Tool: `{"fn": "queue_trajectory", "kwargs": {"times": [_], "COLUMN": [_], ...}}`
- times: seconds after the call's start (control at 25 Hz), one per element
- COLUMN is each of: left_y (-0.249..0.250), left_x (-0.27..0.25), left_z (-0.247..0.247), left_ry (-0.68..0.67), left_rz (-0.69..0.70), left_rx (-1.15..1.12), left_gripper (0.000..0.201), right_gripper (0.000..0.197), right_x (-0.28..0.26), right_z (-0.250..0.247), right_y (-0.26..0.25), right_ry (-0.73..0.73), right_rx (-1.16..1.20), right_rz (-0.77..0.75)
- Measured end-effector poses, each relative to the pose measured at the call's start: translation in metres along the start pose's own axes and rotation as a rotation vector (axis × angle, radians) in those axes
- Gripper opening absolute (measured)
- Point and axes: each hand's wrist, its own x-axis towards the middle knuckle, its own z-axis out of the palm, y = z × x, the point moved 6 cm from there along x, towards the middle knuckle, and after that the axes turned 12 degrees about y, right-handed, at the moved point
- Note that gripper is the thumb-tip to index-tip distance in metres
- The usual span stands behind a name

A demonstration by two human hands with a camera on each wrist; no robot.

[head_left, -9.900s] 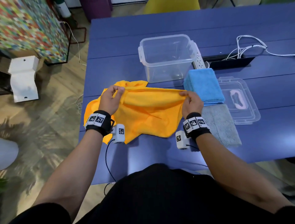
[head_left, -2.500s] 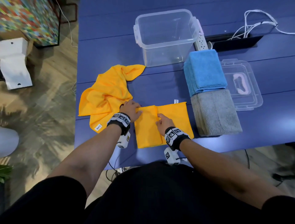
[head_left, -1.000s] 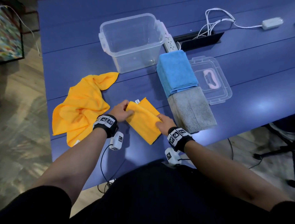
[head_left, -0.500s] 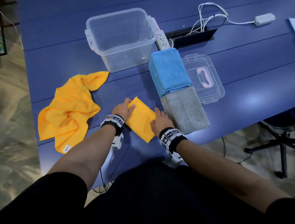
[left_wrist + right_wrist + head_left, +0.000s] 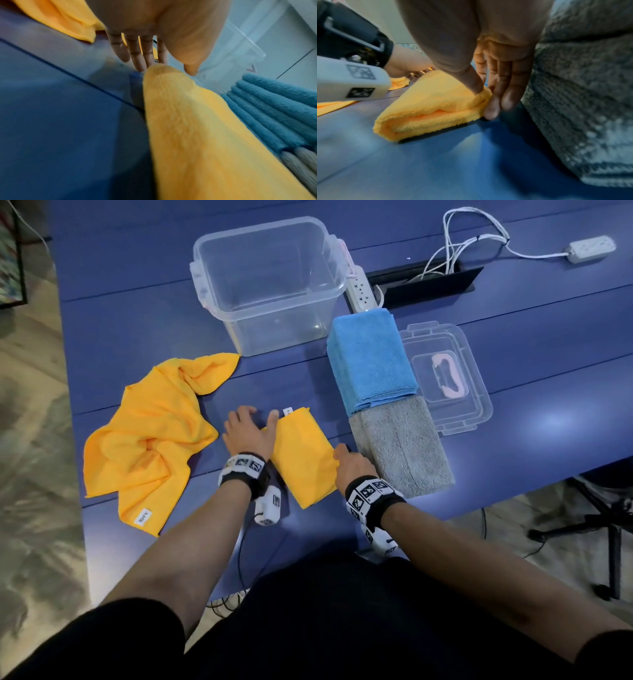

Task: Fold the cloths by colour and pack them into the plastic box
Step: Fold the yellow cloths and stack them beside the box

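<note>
A folded yellow cloth point(image 5: 301, 457) lies on the blue table point(image 5: 137, 320) in front of me. My left hand point(image 5: 246, 429) lies flat with straight fingers at its left side, the thumb along the cloth's far edge point(image 5: 171, 94). My right hand point(image 5: 349, 463) pinches the cloth's right edge, with the thumb on top and the fingers point(image 5: 505, 88) against the side. A crumpled yellow cloth point(image 5: 150, 436) lies to the left. Folded blue cloths point(image 5: 371, 364) and folded grey cloths point(image 5: 400, 446) lie in stacks to the right. The clear plastic box point(image 5: 274, 333) stands open behind, with nothing in it.
The box's clear lid point(image 5: 476, 392) lies right of the blue stack. A white power strip point(image 5: 359, 289), a black cable slot point(image 5: 428, 284) and white cables point(image 5: 472, 237) sit behind. The table's front edge runs just below the grey stack.
My left hand's fingers have come off the folded yellow cloth and spread flat beside it. My right hand stays at the cloth's right edge. The cloth has barely shifted.
</note>
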Motion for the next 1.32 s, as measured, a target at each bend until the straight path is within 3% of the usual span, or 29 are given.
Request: {"fn": "queue_trajectory", "kwargs": {"times": [0.12, 0.2, 0.28, 0.36, 0.44, 0.52, 0.68, 0.8, 0.88, 0.96, 1.04, 1.12, 1.24, 1.32], "left_y": [0.005, 0.007, 0.000, -0.006, -0.009, -0.009, -0.005, -0.023, -0.038, -0.047, -0.038, -0.029, -0.015, 0.005], "left_x": [-0.032, -0.055, -0.072, -0.076, -0.070, -0.059, -0.059, -0.072, -0.074, -0.073, -0.070, -0.057, -0.026, -0.002], "left_z": [-0.017, -0.010, 0.006, 0.014, 0.016, 0.014, 0.009, -0.006, -0.021, -0.021, -0.012, 0.002, 0.020, 0.028], "left_ry": [0.038, -0.113, -0.290, -0.426, -0.552, -0.644, -0.674, -0.586, -0.489, -0.486, -0.527, -0.505, -0.431, -0.382], "left_rz": [0.330, 0.530, 0.653, 0.672, 0.661, 0.644, 0.638, 0.461, 0.174, -0.107, -0.169, -0.219, -0.390, -0.356], "left_rx": [-0.019, -0.023, 0.040, 0.104, 0.213, 0.328, 0.381, 0.252, 0.075, -0.067, -0.069, -0.103, -0.245, -0.273], "left_gripper": [0.035, 0.039, 0.058, 0.077, 0.098, 0.122, 0.146, 0.140, 0.122, 0.094, 0.059, 0.039, 0.040, 0.040], "right_gripper": [0.028, 0.027, 0.039, 0.055, 0.082, 0.110, 0.120, 0.117, 0.092, 0.060, 0.046, 0.039, 0.033, 0.028], "right_x": [0.006, 0.006, 0.005, 0.007, 0.012, 0.016, 0.014, -0.002, -0.012, -0.018, -0.014, 0.001, 0.030, 0.048], "right_z": [0.004, 0.006, 0.005, 0.003, 0.012, 0.023, 0.027, 0.026, 0.022, 0.022, 0.024, 0.016, -0.014, -0.031], "right_y": [-0.003, -0.006, -0.016, -0.033, -0.044, -0.043, -0.042, -0.035, -0.025, -0.017, -0.016, -0.018, -0.025, -0.030], "right_ry": [-0.084, -0.127, -0.075, 0.037, -0.028, -0.179, -0.187, -0.109, 0.009, 0.065, 0.048, 0.100, 0.248, 0.279], "right_rx": [0.117, 0.083, -0.120, -0.203, -0.225, -0.339, -0.395, -0.310, -0.143, 0.026, 0.107, 0.179, 0.250, 0.209], "right_rz": [0.054, 0.046, -0.082, -0.262, -0.382, -0.376, -0.230, -0.029, 0.123, 0.221, 0.259, 0.267, 0.225, 0.131]}}
